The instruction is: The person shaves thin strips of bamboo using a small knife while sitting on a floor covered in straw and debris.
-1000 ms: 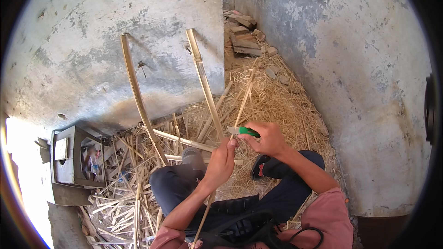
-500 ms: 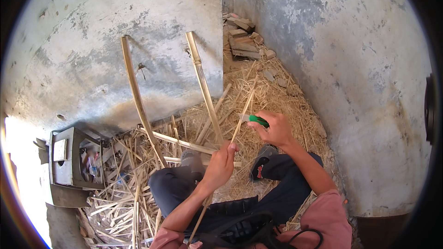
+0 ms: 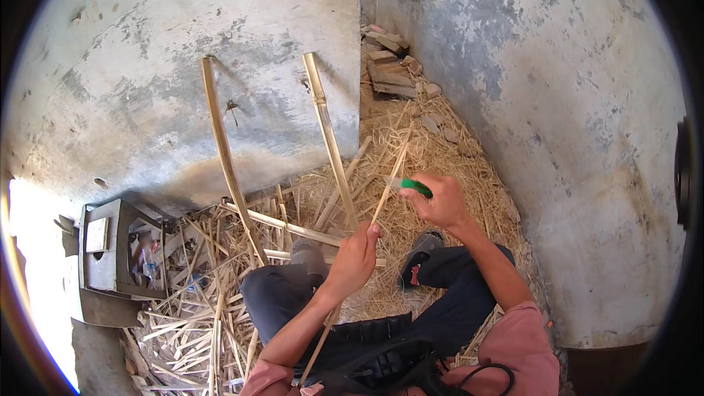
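Observation:
My left hand [image 3: 352,264] is closed around a thin pale bamboo strip [image 3: 381,202], which runs from between my legs up toward the straw. My right hand [image 3: 440,204] grips a green-handled knife [image 3: 416,188], its blade lying against the strip some way above my left fingers. My legs [image 3: 464,279] are bent on the littered floor, one shoe [image 3: 416,260] showing at the right. Two split bamboo lengths [image 3: 224,147] [image 3: 329,139] lean against the wall just beyond my hands.
Straw and shavings [image 3: 462,176] cover the floor, with loose strips [image 3: 176,330] at lower left. Broken bricks [image 3: 392,84] lie in the back corner. A grey box [image 3: 103,257] stands beside the bright opening at left. Weathered walls [image 3: 587,176] rise ahead and right.
My right hand and the knife have moved up along the strip, away from my left hand, which still grips it in nearly the same place.

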Demonstrator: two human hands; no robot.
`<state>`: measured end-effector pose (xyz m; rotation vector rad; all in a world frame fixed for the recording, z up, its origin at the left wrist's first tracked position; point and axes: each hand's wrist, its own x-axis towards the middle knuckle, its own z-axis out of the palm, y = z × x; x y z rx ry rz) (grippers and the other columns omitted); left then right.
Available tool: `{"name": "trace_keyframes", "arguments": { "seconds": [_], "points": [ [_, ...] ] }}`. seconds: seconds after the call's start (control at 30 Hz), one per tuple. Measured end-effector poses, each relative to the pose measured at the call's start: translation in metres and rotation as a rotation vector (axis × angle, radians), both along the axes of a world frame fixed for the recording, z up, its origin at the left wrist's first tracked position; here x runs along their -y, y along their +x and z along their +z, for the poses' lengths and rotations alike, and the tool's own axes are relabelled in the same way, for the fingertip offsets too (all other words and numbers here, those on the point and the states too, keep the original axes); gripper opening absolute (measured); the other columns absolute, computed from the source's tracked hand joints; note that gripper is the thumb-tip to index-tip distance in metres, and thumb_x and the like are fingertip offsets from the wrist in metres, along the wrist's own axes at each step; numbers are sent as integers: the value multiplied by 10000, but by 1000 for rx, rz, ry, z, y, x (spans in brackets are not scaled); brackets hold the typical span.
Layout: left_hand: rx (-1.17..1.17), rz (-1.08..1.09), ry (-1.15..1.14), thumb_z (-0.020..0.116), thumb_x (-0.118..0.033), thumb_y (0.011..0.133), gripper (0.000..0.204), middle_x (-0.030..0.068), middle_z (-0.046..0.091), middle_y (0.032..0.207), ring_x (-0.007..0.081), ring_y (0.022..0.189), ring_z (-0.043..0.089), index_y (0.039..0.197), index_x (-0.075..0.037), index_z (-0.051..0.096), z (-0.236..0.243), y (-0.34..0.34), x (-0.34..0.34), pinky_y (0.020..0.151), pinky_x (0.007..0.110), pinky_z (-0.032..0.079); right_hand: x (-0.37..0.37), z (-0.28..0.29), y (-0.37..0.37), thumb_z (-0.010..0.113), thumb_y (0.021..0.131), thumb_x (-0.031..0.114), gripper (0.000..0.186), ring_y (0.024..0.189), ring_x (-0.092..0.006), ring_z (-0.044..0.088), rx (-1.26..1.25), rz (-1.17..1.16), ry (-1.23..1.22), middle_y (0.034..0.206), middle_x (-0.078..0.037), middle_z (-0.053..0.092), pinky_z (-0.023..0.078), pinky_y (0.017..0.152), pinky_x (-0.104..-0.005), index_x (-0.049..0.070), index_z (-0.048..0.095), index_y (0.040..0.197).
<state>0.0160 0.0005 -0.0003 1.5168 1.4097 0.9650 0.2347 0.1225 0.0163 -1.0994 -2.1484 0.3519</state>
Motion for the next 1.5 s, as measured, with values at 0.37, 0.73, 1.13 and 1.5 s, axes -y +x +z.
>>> {"name": "trace_keyframes", "arguments": {
  "seconds": [0.37,0.73,1.13,1.5],
  "points": [
    [-13,-35,-31,368,-322,1194,411,286,605,780,523,816,631,1101,6,597,-1,-4,-3,739,526,477,-30,-12,13,690,1037,483,436,532,-203,560,-6,-159,15,637,-82,606,428,523,-382,58,781,999],
    [377,-151,-262,301,-412,1207,554,-69,379,722,53,628,355,1198,-2,673,-18,-14,-2,576,267,318,-33,-4,44,632,1087,452,429,571,-182,550,-183,-193,-27,697,-74,604,441,538,-358,23,650,1102],
    [448,-136,-352,241,-445,1204,639,-55,394,683,58,542,364,1222,27,670,1,-15,-4,510,266,334,26,-6,-17,773,1002,359,350,696,-295,701,-123,201,-155,820,-143,688,532,633,-401,48,619,1048],
    [315,-32,-198,293,-384,1213,603,-42,409,619,75,529,414,1146,35,722,0,-10,-4,528,289,367,33,-18,-22,759,1002,396,347,687,-314,713,-86,201,-88,809,-108,695,535,592,-413,67,648,1002]
  ]
}}
